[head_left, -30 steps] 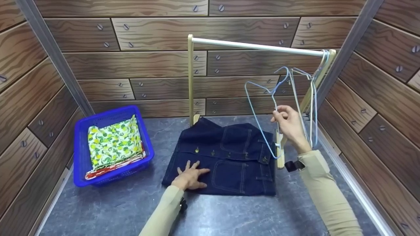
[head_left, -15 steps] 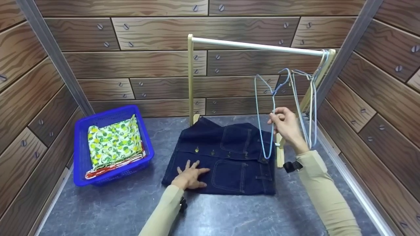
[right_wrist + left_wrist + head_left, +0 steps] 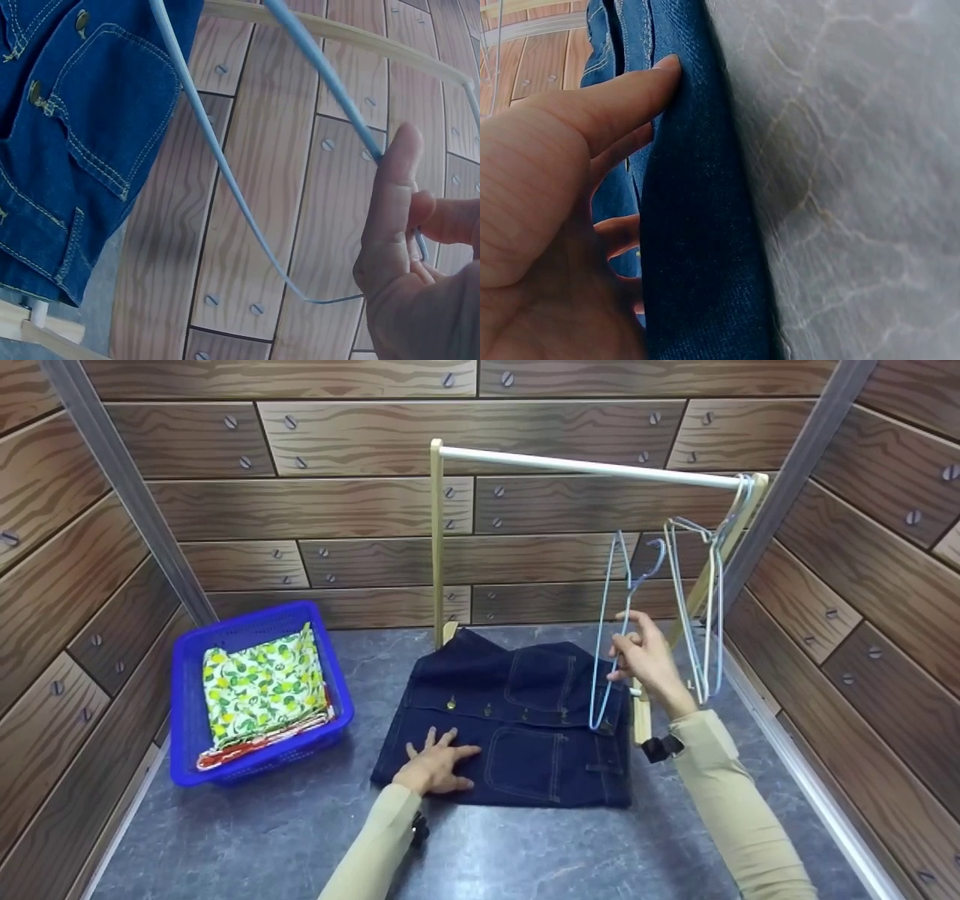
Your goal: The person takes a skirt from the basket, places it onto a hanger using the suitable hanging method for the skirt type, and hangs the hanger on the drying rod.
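Observation:
A dark blue denim garment (image 3: 525, 765) with metal buttons and pockets lies folded on the table. My left hand (image 3: 435, 766) rests on its lower left part, fingers spread; in the left wrist view the thumb touches the denim near its edge. Above the garment's right side, my right hand (image 3: 646, 654) pinches a light blue wire hanger (image 3: 601, 637) by one side. The hanger stands nearly upright, its hook pointing up and right. In the right wrist view the blue wire (image 3: 225, 169) runs past the denim to the fingers.
Behind stands a clothes rack with a white rail (image 3: 585, 466) and wooden posts. Several wire hangers (image 3: 712, 607) hang at its right end. On the left a blue basket (image 3: 180, 712) holds a folded lemon-print cloth (image 3: 262, 682) and red-and-white items.
The hanger has turned edge-on and come down a little, its hook lower than before. My right hand has shifted slightly left and down. The left hand has stayed in place.

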`<action>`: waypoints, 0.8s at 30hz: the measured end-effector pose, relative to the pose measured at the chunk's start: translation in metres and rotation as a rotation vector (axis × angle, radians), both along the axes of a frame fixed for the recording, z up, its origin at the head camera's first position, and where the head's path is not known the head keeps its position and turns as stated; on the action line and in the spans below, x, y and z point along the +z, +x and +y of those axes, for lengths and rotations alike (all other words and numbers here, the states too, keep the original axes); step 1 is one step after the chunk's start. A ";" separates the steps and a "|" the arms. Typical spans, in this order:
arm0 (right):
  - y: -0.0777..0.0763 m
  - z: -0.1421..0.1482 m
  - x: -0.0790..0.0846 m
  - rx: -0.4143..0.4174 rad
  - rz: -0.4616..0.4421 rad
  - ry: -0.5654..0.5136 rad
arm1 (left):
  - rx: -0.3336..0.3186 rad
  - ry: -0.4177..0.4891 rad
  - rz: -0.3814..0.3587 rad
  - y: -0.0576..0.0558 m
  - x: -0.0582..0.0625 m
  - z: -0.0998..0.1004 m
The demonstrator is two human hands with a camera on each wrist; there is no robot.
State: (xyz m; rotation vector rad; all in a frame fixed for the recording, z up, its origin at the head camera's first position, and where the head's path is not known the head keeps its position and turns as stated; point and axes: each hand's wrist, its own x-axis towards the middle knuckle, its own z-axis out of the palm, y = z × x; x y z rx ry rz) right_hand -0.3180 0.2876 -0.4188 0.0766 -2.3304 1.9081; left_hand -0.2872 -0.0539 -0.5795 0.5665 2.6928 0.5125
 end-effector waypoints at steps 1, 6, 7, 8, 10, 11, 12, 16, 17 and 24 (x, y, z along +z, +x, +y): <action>-0.001 0.000 -0.002 -0.004 -0.016 -0.007 | 0.000 0.002 -0.001 0.000 0.000 0.000; -0.005 0.004 -0.009 0.001 -0.073 -0.003 | -0.003 0.002 -0.019 0.000 0.000 0.000; -0.006 0.005 -0.010 0.001 -0.078 0.000 | -0.004 0.001 -0.023 0.000 0.001 0.000; -0.006 0.005 -0.011 -0.004 -0.081 0.000 | -0.005 0.001 -0.024 0.000 0.001 0.000; -0.007 0.006 -0.012 -0.018 -0.083 -0.007 | -0.006 0.001 -0.021 0.000 0.001 0.000; -0.006 0.006 -0.013 -0.027 -0.082 -0.005 | -0.007 0.001 -0.020 0.000 0.001 0.000; -0.006 0.006 -0.014 -0.037 -0.080 -0.003 | -0.007 0.001 -0.018 0.000 0.001 0.000; -0.005 0.005 -0.019 -0.051 -0.062 0.025 | -0.007 0.002 -0.010 0.001 0.000 0.000; -0.004 0.006 -0.020 -0.045 -0.060 0.031 | -0.005 0.004 -0.007 0.001 0.000 0.000; -0.003 0.009 -0.031 -0.018 -0.097 0.047 | 0.010 0.029 -0.003 0.001 -0.002 0.000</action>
